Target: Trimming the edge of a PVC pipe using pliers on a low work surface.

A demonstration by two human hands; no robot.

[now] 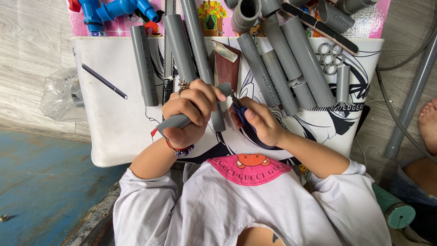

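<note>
My left hand (189, 111), with a ring and a beaded bracelet, is closed around a short grey plastic pipe (175, 122) held slanted above the white printed mat (114, 123). My right hand (259, 123) grips a small blue-handled tool (240, 111), whose metal tip touches the pipe's upper end (226, 88). Both hands sit close together over the mat's middle.
Several grey pipes (291, 68) lie across the mat's far side, with cut pipe rings (328, 57), a sandpaper piece (226, 64), a thin black rod (104, 81) and blue fittings (114, 9). A clear bag (59, 93) lies left. Another person's foot (429, 125) is right.
</note>
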